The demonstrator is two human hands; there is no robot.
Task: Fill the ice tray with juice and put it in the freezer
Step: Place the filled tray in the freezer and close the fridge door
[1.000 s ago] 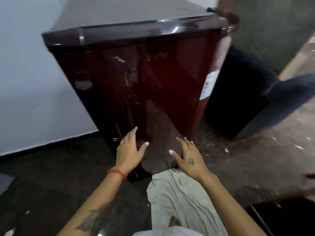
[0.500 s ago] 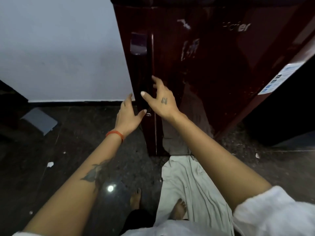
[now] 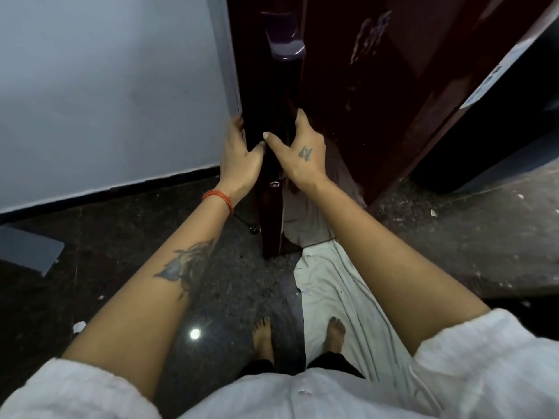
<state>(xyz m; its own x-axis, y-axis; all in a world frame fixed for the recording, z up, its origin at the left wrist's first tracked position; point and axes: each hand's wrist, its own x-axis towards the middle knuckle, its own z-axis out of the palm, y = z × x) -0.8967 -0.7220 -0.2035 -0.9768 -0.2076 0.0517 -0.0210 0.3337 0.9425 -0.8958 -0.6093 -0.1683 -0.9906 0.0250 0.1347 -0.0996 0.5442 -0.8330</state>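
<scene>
A dark red refrigerator (image 3: 378, 86) is approached by a barefoot person standing on a dark stone floor (image 3: 121, 252), with both hands brought to the door's near vertical edge (image 3: 272, 176). The left hand (image 3: 239, 158) is set at about nine o'clock of that edge, its fingers curled round the side facing the pale wall (image 3: 106, 86) and its thumb laid on the front; this grip is closed on the door edge. The right hand (image 3: 298, 155), at three o'clock of the edge, is held spread, with fingers bent towards the glossy front and nothing pinched; whether it touches the panel cannot be told. The ice tray is nowhere in view, so it lies in neither grip, and its place and filling cannot be judged. A risk is seen in the white cloth (image 3: 332, 291) lying on the floor at six o'clock of the door, under one foot: it could be caught or dragged by the swinging door, or slipped on. The fingers curled at the edge could also be nipped if the door were let back.
</scene>
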